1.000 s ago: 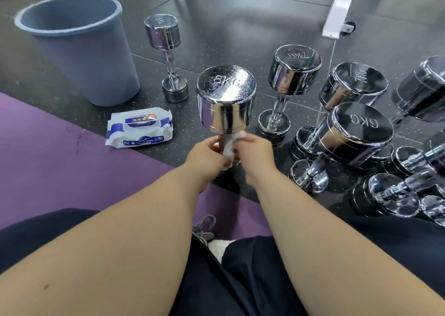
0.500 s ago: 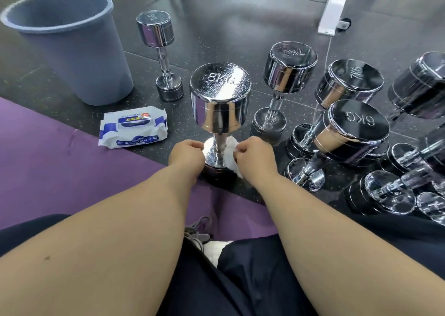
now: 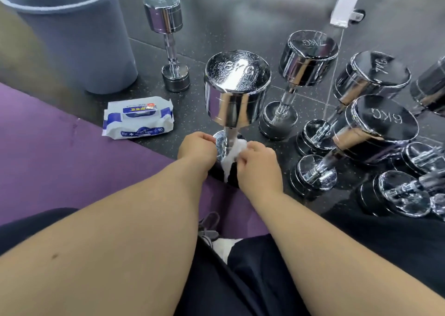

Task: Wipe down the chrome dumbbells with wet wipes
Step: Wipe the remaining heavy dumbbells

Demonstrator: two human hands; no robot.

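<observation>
Fingers of the right hand [image 3: 258, 165] pinch a crumpled white wet wipe [image 3: 232, 154] against the handle base of the upright chrome 8KG dumbbell [image 3: 237, 91] on the dark floor [image 3: 240, 14]. Fingers of the left hand [image 3: 197, 149] curl on its lower head. Farther left lies a white-and-blue wipes pack [image 3: 138, 120].

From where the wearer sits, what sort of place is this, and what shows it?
Probably a gym: chrome dumbbells marked in kilograms standing on dark speckled flooring, beside a purple exercise mat.
</observation>
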